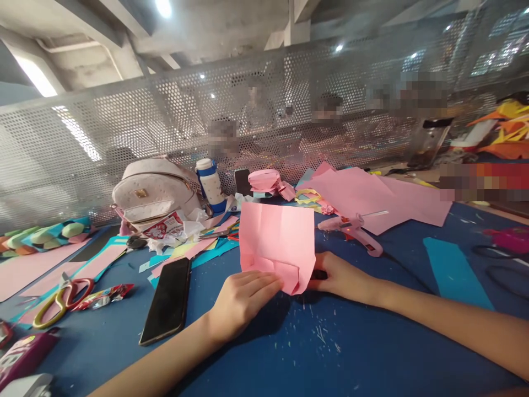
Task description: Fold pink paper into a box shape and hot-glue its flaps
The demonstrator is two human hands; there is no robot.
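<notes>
A folded piece of pink paper (pixel 276 234) stands upright over the blue tabletop, its lower edge creased and turned up like a box side. My left hand (pixel 248 298) lies against the lower front fold, fingers together and pressing on the paper. On the right side, my right hand (pixel 341 278) grips the edge, with its fingers partly hidden behind the sheet. Just beyond my right hand lies a pink hot glue gun (pixel 351 227), a small orange light showing on it. A black smartphone (pixel 167 300) lies left of my left hand.
Scissors (pixel 61 300) and a red snack wrapper (pixel 105 296) lie at left. Behind are a pale backpack (pixel 155 190), a white-and-blue bottle (pixel 210 184) and large pink sheets (pixel 380 193). A blue paper strip (pixel 457 273) lies right. A perforated metal screen (pixel 165 121) closes off the back.
</notes>
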